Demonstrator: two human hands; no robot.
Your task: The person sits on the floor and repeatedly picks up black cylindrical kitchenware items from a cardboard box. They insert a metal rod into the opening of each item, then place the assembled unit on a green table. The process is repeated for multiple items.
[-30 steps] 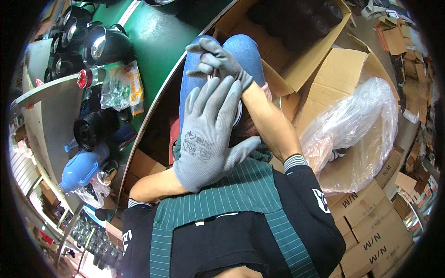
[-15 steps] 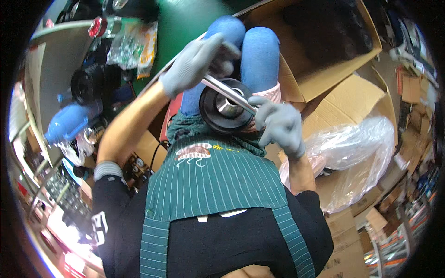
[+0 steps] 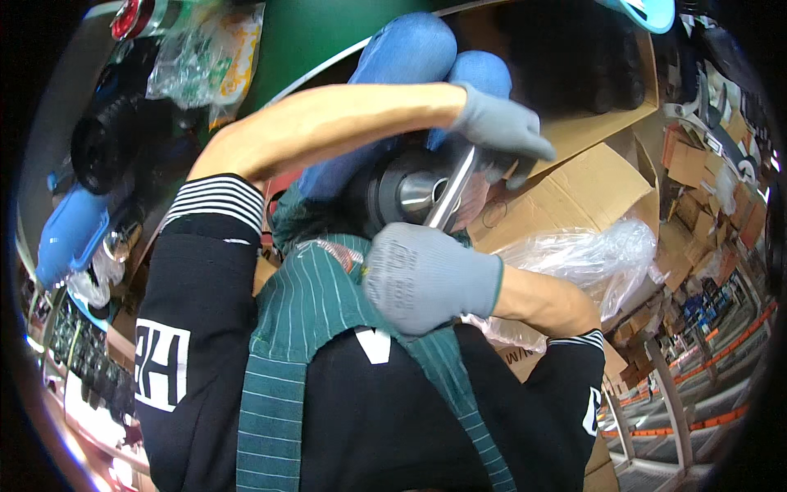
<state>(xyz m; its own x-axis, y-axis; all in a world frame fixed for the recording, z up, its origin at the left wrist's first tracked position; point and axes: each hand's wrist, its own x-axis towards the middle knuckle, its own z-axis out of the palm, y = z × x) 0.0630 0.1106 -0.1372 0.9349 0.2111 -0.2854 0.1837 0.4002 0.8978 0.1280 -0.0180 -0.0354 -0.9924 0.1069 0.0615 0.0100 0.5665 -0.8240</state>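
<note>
A black round part with a shiny metal centre lies in my lap, between my blue-clad thighs. Across its right side slants a silver metal bar; the kind of tool is not clear. My left hand, in a grey glove, reaches over the part to the bar's far end, its fingers bent over it and partly hiding it. Around the near end my gloved right hand is closed in a fist, close to my green striped apron. Where the bar meets the part is hidden.
An open cardboard box with dark contents stands at far right, crumpled clear plastic nearer. On the left are a blue plastic-looking object, a dark round part and a clear bag. A light blue round object shows at the top right.
My left hand has swung right across the round part, and my right hand has come nearer my body and left. The bar has turned from sloping down rightward to sloping up rightward.
</note>
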